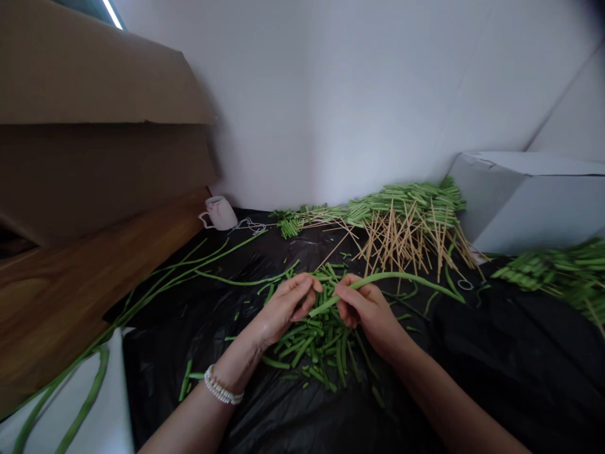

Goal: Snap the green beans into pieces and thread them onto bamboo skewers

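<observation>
My right hand [363,309] grips a long green bean [392,280], which runs out to the right and down to the left past my left thumb. My left hand [288,302] is curled right beside the bean's lower end, and I cannot tell whether it pinches it. Below both hands lies a loose heap of cut green bean pieces [321,340] on a black plastic sheet [491,353]. Further uncut beans [212,265] trail to the left. A pearl bracelet [222,386] circles my left wrist.
Behind my hands, bean bundles [406,205] lie among scattered wooden skewers [401,243]. More beans [562,271] lie at the right, near a white box [524,208]. A white mug [218,213] stands at the back left, beyond a wooden board [70,296] and below a cardboard sheet [94,94].
</observation>
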Action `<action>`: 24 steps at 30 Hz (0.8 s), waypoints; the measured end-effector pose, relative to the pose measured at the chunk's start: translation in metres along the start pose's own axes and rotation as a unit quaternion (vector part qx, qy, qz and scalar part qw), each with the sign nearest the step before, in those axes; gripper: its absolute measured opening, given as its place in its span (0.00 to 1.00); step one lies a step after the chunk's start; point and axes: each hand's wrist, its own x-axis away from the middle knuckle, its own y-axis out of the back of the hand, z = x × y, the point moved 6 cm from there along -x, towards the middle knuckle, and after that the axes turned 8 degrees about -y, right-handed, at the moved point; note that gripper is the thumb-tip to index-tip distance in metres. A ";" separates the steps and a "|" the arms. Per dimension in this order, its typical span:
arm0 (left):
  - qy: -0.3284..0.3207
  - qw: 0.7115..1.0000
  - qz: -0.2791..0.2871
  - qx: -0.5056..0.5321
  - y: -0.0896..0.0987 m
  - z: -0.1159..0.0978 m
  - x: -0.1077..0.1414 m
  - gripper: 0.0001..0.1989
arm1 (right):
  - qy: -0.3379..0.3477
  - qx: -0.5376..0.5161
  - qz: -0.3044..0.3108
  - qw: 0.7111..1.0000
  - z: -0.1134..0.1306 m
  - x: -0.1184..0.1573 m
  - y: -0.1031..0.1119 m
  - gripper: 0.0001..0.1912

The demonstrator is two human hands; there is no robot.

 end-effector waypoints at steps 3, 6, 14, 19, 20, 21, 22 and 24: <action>0.030 0.999 0.026 -0.016 -0.004 0.003 0.003 0.20 | 0.006 0.015 -0.009 1.000 0.001 0.000 0.002 0.18; 0.034 0.999 0.034 -0.012 -0.002 0.002 0.005 0.21 | 0.021 -0.008 -0.034 0.999 0.003 -0.001 0.009 0.18; 0.020 1.000 -0.006 0.016 0.009 0.002 0.004 0.15 | 0.028 -0.066 -0.053 0.996 0.006 -0.003 0.014 0.18; -0.047 0.998 0.047 0.010 -0.001 -0.013 0.007 0.09 | -0.029 -0.095 0.026 0.995 0.000 -0.002 0.004 0.19; -0.066 0.996 0.067 -0.002 -0.004 -0.018 0.008 0.09 | -0.037 -0.105 0.050 0.993 -0.001 -0.001 0.001 0.19; -0.082 0.993 0.086 -0.017 -0.007 -0.021 0.010 0.08 | -0.042 -0.111 0.073 0.990 -0.002 0.000 -0.002 0.18; -0.091 0.990 0.106 -0.032 -0.010 -0.024 0.011 0.08 | -0.047 -0.113 0.093 0.988 -0.003 0.002 -0.005 0.18; -0.091 0.986 0.124 -0.065 -0.015 -0.024 0.012 0.08 | -0.058 -0.107 0.123 0.985 -0.006 0.004 -0.010 0.17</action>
